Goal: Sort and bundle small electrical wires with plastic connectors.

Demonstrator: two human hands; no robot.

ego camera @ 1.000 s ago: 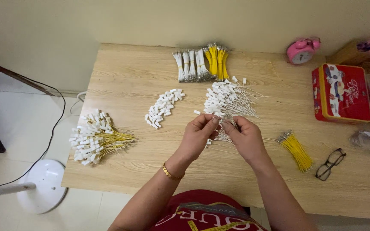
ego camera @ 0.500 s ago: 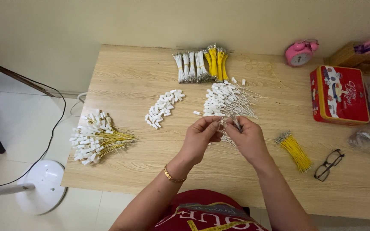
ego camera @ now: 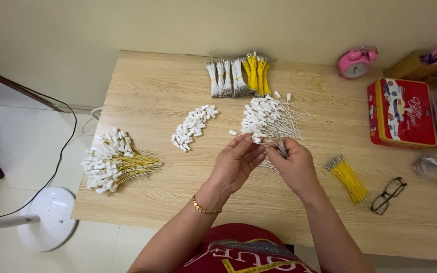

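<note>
A wooden table (ego camera: 153, 96) is keeping parts sorted in piles. Left hand (ego camera: 236, 164) is pinching a white connector (ego camera: 255, 140), seemingly; right hand (ego camera: 293, 166) is gripping thin wires (ego camera: 280, 147) for joining.

1. The table (ego camera: 153, 96) is pale wood-grain board, matt and smooth.
2. The white connectors (ego camera: 194, 126) look like hard plastic with a dull sheen.
3. The yellow wire bundle (ego camera: 349, 178) has smooth plastic insulation and bare metal tips.
4. The white wires (ego camera: 274, 119) are thin, plastic-coated and matt.
5. The red tin (ego camera: 401, 114) is glossy printed metal.
6. The alarm clock (ego camera: 355, 62) is shiny pink plastic.
7. The glasses (ego camera: 388, 195) have dark, smooth frames.
8. The bracelet (ego camera: 206, 208) is gold-coloured metal beads.
</note>
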